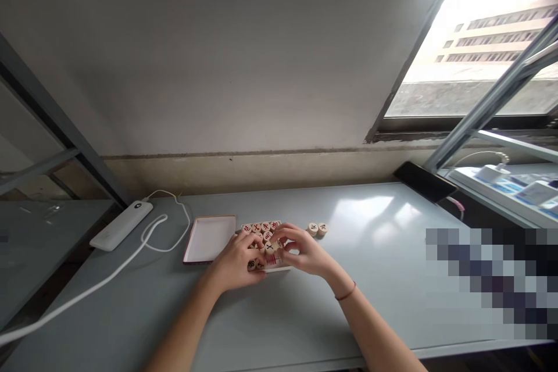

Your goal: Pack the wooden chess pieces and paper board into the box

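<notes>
A shallow box (pixel 279 269) on the desk holds several round wooden Chinese chess pieces (pixel 268 236), with red characters at the back and black ones nearer me. My left hand (pixel 238 261) is closed round the box's left front side, its fingers curled over some pieces and its thumb along the front edge. From the right, my right hand (pixel 303 249) reaches over the box and pinches a chess piece (pixel 279 244) between thumb and fingers. Two more pieces with black characters, a pair of loose chess pieces (pixel 318 229), lie beside it on the desk. My fingers hide part of the box.
The box's lid (pixel 210 238) lies left of my left hand, inside up. A white power bank (pixel 122 225) with a white cable (pixel 108 276) is further left. At the back right a dark phone (pixel 425 182) leans by the metal frame (pixel 471 122). The grey desk (pixel 279 325) meets the wall behind.
</notes>
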Demonstrator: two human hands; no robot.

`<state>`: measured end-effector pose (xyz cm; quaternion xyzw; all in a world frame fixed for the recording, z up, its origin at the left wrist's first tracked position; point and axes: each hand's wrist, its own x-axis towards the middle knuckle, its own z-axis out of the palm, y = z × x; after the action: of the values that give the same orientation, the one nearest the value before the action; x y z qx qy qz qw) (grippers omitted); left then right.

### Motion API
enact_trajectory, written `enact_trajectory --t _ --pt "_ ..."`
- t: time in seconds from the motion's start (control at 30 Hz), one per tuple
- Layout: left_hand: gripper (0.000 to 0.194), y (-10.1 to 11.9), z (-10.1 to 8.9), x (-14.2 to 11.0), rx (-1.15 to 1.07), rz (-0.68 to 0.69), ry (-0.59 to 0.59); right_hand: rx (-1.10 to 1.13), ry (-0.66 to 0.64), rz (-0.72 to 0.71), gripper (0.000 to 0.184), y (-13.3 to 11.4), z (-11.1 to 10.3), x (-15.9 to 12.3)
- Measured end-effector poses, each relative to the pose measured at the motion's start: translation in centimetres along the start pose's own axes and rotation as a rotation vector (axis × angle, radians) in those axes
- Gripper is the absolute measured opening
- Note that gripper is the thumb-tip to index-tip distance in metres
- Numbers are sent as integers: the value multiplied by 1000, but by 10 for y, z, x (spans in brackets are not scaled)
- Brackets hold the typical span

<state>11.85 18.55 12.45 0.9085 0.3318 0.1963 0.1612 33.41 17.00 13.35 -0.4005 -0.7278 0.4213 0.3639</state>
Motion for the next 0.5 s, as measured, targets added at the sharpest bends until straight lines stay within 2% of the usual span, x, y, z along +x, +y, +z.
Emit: enact_trajectory --t 0.13,0.33,0.5 --pt "29 -3 -6 -1 -15 -45 11 -202 -6 -62 20 1 7 0" --pt "52 -11 -11 -3 -7 -89 11 -457 -43 -217 1 11 24 2" --pt "52 -9 -7 -2 6 -83 4 -493 -36 -265 12 4 24 3"
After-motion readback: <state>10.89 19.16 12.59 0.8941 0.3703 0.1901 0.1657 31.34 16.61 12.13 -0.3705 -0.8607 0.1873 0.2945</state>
